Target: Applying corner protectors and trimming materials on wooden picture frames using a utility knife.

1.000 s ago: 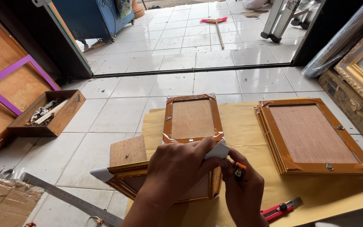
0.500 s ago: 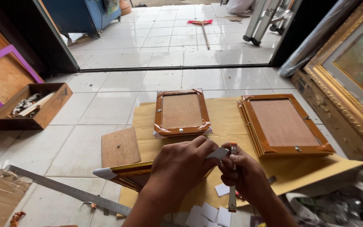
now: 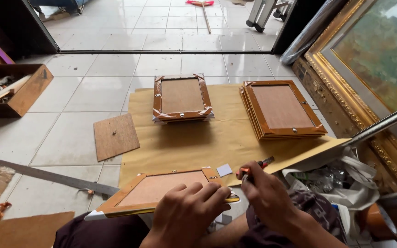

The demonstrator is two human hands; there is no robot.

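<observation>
Tiled floor, brown paper (image 3: 184, 142). Left hand (image 3: 187, 213) pins frame (image 3: 157, 190); right hand (image 3: 267, 195) grips cutter (image 3: 255, 166). Risk: blade slips toward fingers.

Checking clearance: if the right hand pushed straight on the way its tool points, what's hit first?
The right hand points its red-handled tool up and right; first in line looks like the right-hand stack of frames, past bare brown paper. Depth is unclear.

White tiled floor (image 3: 116, 27), open doorway w/ daylight, gilt-framed painting (image 3: 373, 59) at right
</observation>
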